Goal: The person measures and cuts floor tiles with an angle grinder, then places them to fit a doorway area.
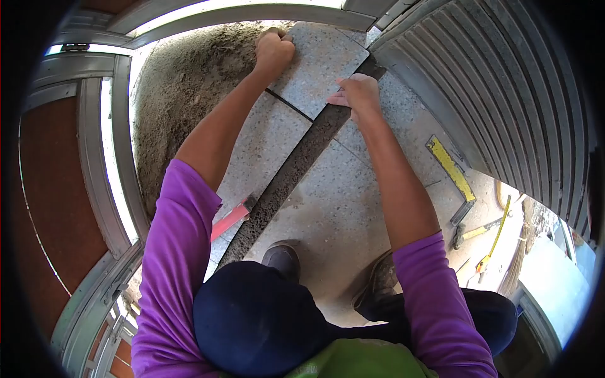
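A speckled grey tile [318, 66] lies between my two hands, beside loose sandy soil [183, 94]. At the tile's upper left edge, my left hand [275, 51] has its fingers curled, and they look closed on that edge. My right hand [358, 94] is at the tile's lower right edge, fingers close together on or against it. Under the right hand runs a long dark strip of bare mortar or soil [293, 167] between the tiles. A narrow dark gap separates this tile from the neighbouring tile [265, 142].
A red-handled tool [230, 220] lies across the strip's lower left. Right of my right arm are a yellow square [450, 167], a hammer [482, 230], a tape measure [484, 263] and a broom [517, 258]. A ribbed metal shutter [504, 94] bounds the upper right.
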Action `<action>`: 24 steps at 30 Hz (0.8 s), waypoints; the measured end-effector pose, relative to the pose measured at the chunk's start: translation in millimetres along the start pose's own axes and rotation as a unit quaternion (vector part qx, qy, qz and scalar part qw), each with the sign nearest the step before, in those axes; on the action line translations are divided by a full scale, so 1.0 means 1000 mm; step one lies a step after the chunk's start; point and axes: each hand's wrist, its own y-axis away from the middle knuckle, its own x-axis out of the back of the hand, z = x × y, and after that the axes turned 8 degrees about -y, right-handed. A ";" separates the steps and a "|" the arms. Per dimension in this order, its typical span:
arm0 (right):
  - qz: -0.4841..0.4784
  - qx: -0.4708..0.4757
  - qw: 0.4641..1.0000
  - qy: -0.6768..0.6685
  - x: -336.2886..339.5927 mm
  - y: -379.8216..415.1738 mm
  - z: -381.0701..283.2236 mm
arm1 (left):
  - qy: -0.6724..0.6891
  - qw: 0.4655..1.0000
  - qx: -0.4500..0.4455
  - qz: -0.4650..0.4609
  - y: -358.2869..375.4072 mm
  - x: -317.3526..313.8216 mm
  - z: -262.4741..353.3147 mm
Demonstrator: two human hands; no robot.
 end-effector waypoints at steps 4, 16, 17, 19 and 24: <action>0.014 -0.024 0.999 0.030 -0.002 -0.003 -0.002 | 0.044 0.999 0.022 -0.019 -0.001 0.001 -0.002; 0.010 -0.037 0.999 0.038 -0.003 -0.004 0.001 | -0.045 0.998 -0.036 0.008 -0.001 0.000 -0.011; 0.005 -0.034 0.999 0.039 -0.002 -0.004 0.001 | -0.035 0.999 -0.029 0.007 -0.002 -0.002 -0.011; 0.003 -0.030 0.999 0.043 0.000 -0.005 0.000 | -0.027 0.999 -0.027 0.008 -0.002 -0.005 -0.012; 0.026 -0.010 0.999 0.036 -0.004 -0.007 0.003 | 0.011 1.000 -0.020 -0.003 -0.003 -0.006 -0.013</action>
